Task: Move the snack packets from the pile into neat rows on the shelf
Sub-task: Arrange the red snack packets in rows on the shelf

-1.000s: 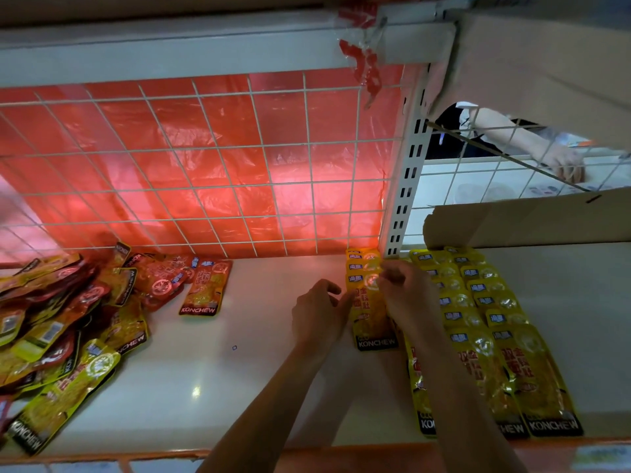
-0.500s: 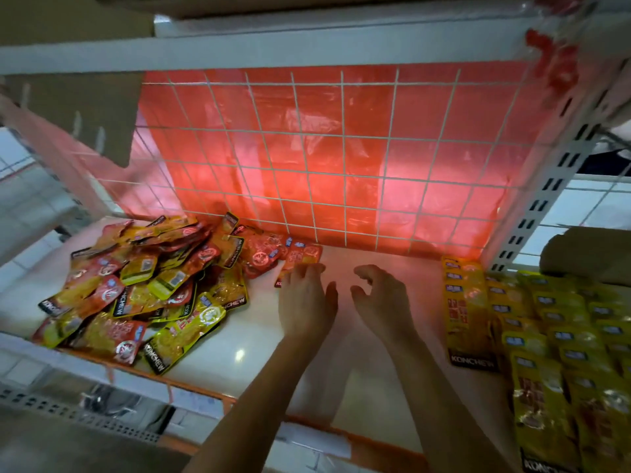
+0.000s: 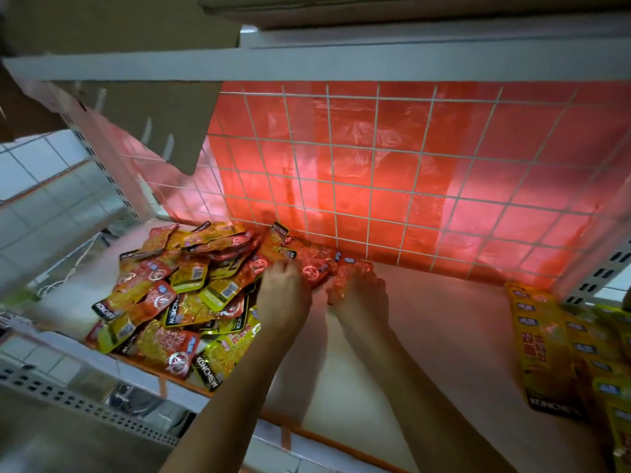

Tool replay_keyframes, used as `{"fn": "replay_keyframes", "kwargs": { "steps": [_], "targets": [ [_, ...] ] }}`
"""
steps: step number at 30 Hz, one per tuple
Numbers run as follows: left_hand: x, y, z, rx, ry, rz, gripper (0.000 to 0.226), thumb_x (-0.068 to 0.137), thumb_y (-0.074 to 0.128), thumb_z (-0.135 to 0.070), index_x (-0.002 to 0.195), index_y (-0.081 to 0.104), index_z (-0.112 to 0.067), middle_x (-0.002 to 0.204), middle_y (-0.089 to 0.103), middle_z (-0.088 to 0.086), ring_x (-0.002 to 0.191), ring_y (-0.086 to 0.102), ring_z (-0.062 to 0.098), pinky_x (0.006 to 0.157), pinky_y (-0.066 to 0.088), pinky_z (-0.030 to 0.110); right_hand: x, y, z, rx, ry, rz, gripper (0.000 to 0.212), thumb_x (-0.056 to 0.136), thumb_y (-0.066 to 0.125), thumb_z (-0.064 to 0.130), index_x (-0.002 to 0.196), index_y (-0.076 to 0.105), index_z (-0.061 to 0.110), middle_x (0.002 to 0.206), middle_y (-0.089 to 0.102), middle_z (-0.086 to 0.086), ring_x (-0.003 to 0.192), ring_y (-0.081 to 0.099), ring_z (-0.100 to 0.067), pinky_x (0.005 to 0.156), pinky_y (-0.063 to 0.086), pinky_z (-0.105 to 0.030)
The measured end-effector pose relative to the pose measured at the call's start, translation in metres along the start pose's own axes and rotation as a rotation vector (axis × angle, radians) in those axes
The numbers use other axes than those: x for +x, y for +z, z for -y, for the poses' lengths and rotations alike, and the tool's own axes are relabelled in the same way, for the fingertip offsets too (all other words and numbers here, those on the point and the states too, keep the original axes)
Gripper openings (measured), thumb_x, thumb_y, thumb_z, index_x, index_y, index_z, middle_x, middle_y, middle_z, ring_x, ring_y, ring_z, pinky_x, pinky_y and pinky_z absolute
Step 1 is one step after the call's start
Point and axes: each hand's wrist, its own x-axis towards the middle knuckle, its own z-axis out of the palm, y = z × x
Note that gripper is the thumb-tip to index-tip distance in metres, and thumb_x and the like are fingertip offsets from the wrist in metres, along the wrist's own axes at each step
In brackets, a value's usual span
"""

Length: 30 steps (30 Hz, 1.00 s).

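Pile [image 3: 177, 302]: loose heap of red and yellow snack packets on the left of the shelf [image 3: 444, 336], reaching its back corner.
Left hand [image 3: 283, 298]: you have it on the pile's right edge, fingers bent down among the packets; whether they pinch one, I cannot tell.
Right hand [image 3: 358, 298]: just beside your left, fingers curled over a red packet [image 3: 343, 273] at the foot of the wire grid [image 3: 375, 199].
Rows [image 3: 546, 343]: yellow packets overlapped in lines at the shelf's right end, well apart from your hands.
Backing: red sheet [image 3: 478, 158] behind the grid.
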Motion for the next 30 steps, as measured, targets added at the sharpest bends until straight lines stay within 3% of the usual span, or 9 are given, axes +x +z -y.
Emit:
{"fn": "replay_keyframes", "kwargs": {
  "steps": [4,8,11,16,18,20,23,27,30],
  "targets": [
    [0.003,0.008,-0.014,0.017,0.113,0.189,0.032,0.090,0.051,-0.018,0.121,0.055,-0.015,0.121,0.055,0.012,0.098,0.062,0.037,0.070,0.045,0.041,0.004,0.007,0.007,-0.053,0.052,0.015,0.059,0.086,0.056,0.046,0.132,0.041,0.012,0.134,0.046,-0.012,0.120,0.042,-0.032,0.096,0.037,-0.039],
    [0.012,0.020,-0.013,0.082,0.029,0.286,0.037,0.098,0.042,-0.038,0.128,0.042,-0.017,0.136,0.042,0.015,0.098,0.062,0.039,0.066,0.043,0.041,0.004,0.010,0.003,-0.066,0.049,-0.026,0.056,0.089,0.049,0.045,0.135,0.039,0.014,0.135,0.047,-0.010,0.120,0.042,-0.031,0.094,0.036,-0.039],
    [0.010,0.026,-0.010,0.102,0.000,0.281,0.039,0.099,0.037,-0.046,0.128,0.043,-0.020,0.137,0.040,0.013,0.097,0.063,0.036,0.070,0.046,0.040,0.002,0.008,-0.003,-0.048,0.045,-0.061,0.058,0.089,0.049,0.047,0.137,0.040,0.016,0.130,0.051,-0.008,0.118,0.044,-0.030,0.093,0.037,-0.039],
    [0.000,0.022,-0.011,0.098,0.072,0.214,0.039,0.098,0.040,-0.040,0.133,0.045,-0.022,0.133,0.046,0.008,0.099,0.062,0.032,0.066,0.043,0.036,-0.006,0.002,-0.013,-0.068,0.045,-0.071,0.053,0.090,0.050,0.046,0.134,0.043,0.018,0.121,0.056,-0.009,0.112,0.048,-0.031,0.088,0.040,-0.037],
    [-0.007,0.021,-0.015,0.106,0.086,0.164,0.032,0.096,0.045,-0.034,0.121,0.058,-0.019,0.123,0.056,0.007,0.107,0.056,0.031,0.073,0.047,0.037,-0.012,-0.001,-0.017,-0.099,0.049,-0.080,0.050,0.090,0.050,0.046,0.132,0.045,0.019,0.119,0.057,-0.010,0.110,0.049,-0.032,0.086,0.041,-0.037],
    [-0.015,0.023,-0.018,0.097,0.097,0.132,0.027,0.085,0.061,-0.035,0.103,0.066,-0.015,0.106,0.065,0.007,0.099,0.056,0.034,0.073,0.048,0.038,-0.018,-0.009,-0.021,-0.141,0.051,-0.021,0.052,0.091,0.045,0.050,0.133,0.044,0.020,0.122,0.055,-0.009,0.112,0.048,-0.031,0.089,0.041,-0.037],
    [-0.025,0.031,-0.022,0.054,0.032,0.150,0.041,0.068,0.075,-0.045,0.093,0.066,-0.014,0.094,0.063,0.008,0.083,0.058,0.033,0.068,0.048,0.039,-0.025,-0.022,-0.024,-0.156,0.072,0.082,0.051,0.090,0.048,0.045,0.134,0.042,0.020,0.125,0.053,-0.008,0.116,0.045,-0.030,0.094,0.041,-0.039],
    [-0.029,0.024,-0.031,-0.088,-0.133,0.215,0.066,0.076,0.073,-0.043,0.126,0.044,-0.010,0.121,0.044,0.018,0.105,0.050,0.040,0.087,0.045,0.046,-0.030,-0.036,-0.030,-0.080,0.119,0.127,0.037,0.089,0.050,0.032,0.121,0.051,0.013,0.118,0.059,-0.010,0.111,0.052,-0.031,0.092,0.045,-0.037],
    [-0.030,0.028,-0.032,-0.246,-0.207,0.254,0.095,0.067,0.080,-0.045,0.140,0.027,-0.014,0.120,0.049,0.020,0.110,0.050,0.042,0.092,0.045,0.048,-0.040,-0.043,-0.039,0.012,0.161,0.073,0.028,0.092,0.049,0.024,0.117,0.054,0.013,0.111,0.064,-0.008,0.103,0.059,-0.028,0.085,0.046,-0.032]
  ]
}}
